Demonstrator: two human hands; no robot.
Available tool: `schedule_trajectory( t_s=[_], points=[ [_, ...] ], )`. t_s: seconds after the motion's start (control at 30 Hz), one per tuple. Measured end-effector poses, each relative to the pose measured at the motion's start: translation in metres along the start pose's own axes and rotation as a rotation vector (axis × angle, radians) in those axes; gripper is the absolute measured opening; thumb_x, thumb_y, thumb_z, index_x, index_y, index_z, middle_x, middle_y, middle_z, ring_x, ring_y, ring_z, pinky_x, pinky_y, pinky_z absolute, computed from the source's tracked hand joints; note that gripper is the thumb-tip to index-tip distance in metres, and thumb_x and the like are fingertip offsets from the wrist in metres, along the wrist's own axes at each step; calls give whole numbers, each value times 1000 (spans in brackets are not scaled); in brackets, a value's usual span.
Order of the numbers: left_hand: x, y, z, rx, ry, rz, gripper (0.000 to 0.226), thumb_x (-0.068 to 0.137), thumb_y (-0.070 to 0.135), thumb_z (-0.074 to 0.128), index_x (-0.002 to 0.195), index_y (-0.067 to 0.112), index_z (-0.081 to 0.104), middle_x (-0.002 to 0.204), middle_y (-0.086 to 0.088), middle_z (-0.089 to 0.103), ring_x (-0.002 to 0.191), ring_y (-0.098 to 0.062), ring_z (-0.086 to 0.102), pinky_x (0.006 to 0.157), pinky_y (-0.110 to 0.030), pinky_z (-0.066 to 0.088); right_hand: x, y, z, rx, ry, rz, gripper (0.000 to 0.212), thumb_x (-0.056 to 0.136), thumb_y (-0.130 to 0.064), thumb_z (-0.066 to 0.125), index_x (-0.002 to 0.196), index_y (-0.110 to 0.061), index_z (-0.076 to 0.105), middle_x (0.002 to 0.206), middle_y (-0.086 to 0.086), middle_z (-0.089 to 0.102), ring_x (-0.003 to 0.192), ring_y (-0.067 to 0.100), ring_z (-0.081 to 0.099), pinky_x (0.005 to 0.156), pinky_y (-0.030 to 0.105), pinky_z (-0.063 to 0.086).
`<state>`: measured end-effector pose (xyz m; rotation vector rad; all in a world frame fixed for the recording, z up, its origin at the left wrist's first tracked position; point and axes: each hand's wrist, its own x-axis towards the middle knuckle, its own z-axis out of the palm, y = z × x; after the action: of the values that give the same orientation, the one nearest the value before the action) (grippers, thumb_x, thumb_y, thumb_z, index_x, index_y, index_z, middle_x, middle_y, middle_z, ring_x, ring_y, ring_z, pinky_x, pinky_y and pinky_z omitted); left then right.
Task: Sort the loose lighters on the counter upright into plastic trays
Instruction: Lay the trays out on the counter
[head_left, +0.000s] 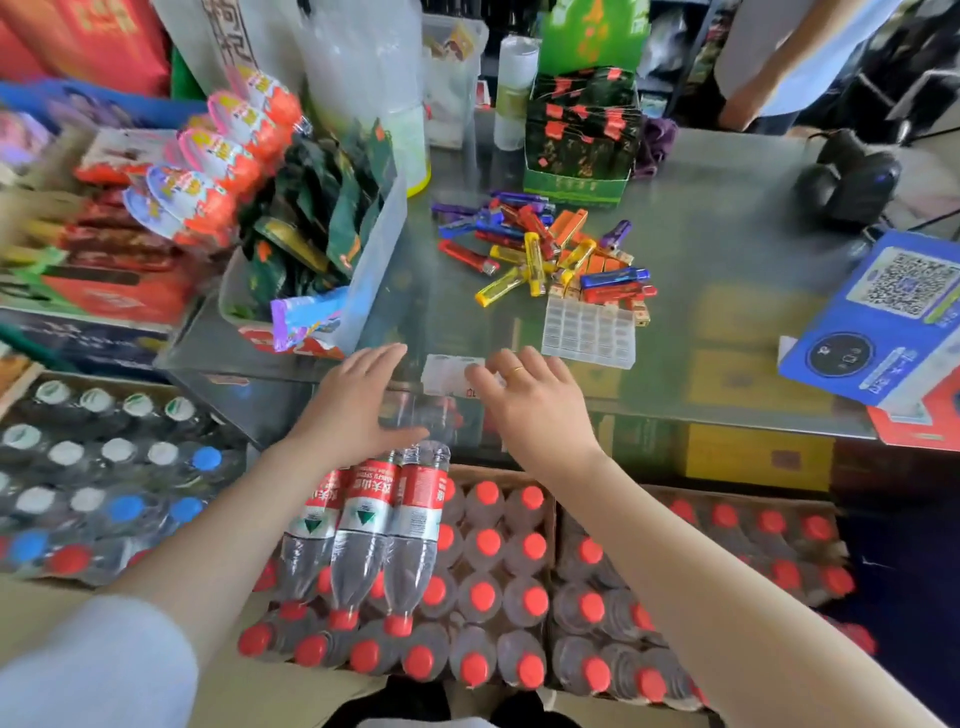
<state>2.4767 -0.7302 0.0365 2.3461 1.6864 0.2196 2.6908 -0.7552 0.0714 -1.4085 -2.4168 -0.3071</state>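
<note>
glass counter (727, 218) – heap of multicoloured lighters (545, 249), clear gridded tray (589, 332) touching; left hand (353, 405), right hand (530, 405) spread, holding nothing.

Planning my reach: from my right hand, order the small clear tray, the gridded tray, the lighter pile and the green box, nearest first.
1. Small clear tray, touching the right hand.
2. Gridded tray, just beyond.
3. Lighter pile, behind it.
4. Green box, at the back.

Lighters (540, 249) are showing red, yellow, orange, blue and purple; the plastic tray (589, 332) is looking clear; bottle caps (483, 595) are showing red.
</note>
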Motion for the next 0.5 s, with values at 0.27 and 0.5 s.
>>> schedule_trajectory(
  t_s=[0.27, 0.5],
  points=[
    [4, -18, -12, -161, -38, 88, 109, 55, 68, 64, 142, 15, 23, 146, -5, 32, 131, -23, 31, 105, -38, 24, 17, -14, 40, 41, -139, 27, 33, 69, -27, 77, 98, -16, 65, 106, 3, 67, 96, 26, 63, 78, 33, 53],
    [14, -3, -11, -22, 102, 97, 97, 69, 56, 66, 139, 5, 24, 147, -13, 28, 129, -31, 32, 105, -41, 27, 13, 16, 36, 197, -26, 496, 39, 91, -24, 49, 127, -10, 46, 134, 11, 51, 126, 30, 43, 100, 45, 40]
  ],
)
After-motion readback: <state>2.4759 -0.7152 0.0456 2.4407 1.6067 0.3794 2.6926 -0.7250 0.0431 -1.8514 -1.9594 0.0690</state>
